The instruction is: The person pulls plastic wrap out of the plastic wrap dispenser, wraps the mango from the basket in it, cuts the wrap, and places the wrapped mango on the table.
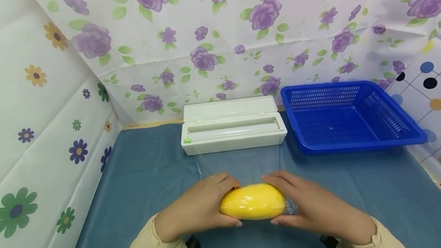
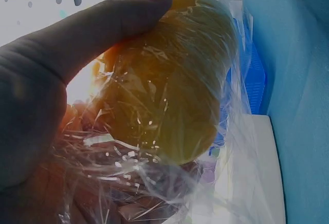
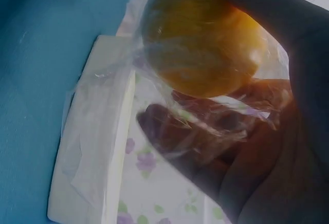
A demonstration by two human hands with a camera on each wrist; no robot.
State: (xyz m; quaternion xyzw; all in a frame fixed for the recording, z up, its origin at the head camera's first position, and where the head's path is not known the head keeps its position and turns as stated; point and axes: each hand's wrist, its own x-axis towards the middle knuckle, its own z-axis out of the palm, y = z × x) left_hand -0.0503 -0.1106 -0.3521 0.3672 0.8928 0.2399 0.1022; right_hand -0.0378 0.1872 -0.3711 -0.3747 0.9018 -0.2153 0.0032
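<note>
The head view is bright and even, with small white glare on the yellow object in my grip. Both wrist views are dimmer; my left hand and right hand look dark against light from behind. In the left wrist view the plastic film sparkles; the right one looks hazy and soft.

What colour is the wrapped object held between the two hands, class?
Bright yellow; the wrapped object shows its colour best in the head view.
</note>
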